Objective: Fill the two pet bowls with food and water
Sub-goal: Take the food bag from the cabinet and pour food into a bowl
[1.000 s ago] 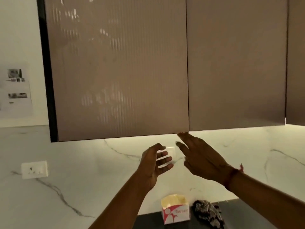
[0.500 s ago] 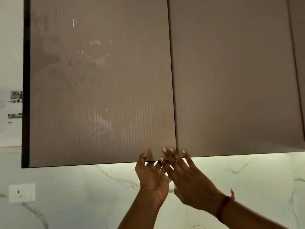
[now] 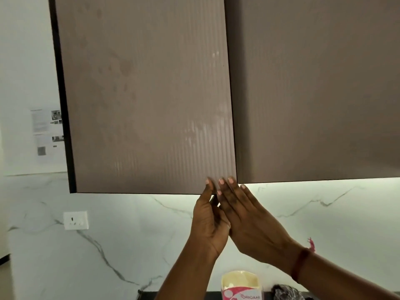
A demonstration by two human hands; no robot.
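Both hands meet at the left cabinet door [image 3: 147, 100]'s lower right corner. The left hand [image 3: 208, 226] pinches its bottom edge; the right hand [image 3: 249, 221] lies flat just beside.

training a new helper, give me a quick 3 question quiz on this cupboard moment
1. True or false: the left cupboard door is swung wide open.
2. Where are both hands? A) at the bottom corner of the left door B) on the wall socket C) on the tissue box
3. What is worn on the right wrist?

Key:
1. False; barely ajar at most.
2. A; left hand, right hand.
3. A red thread band.
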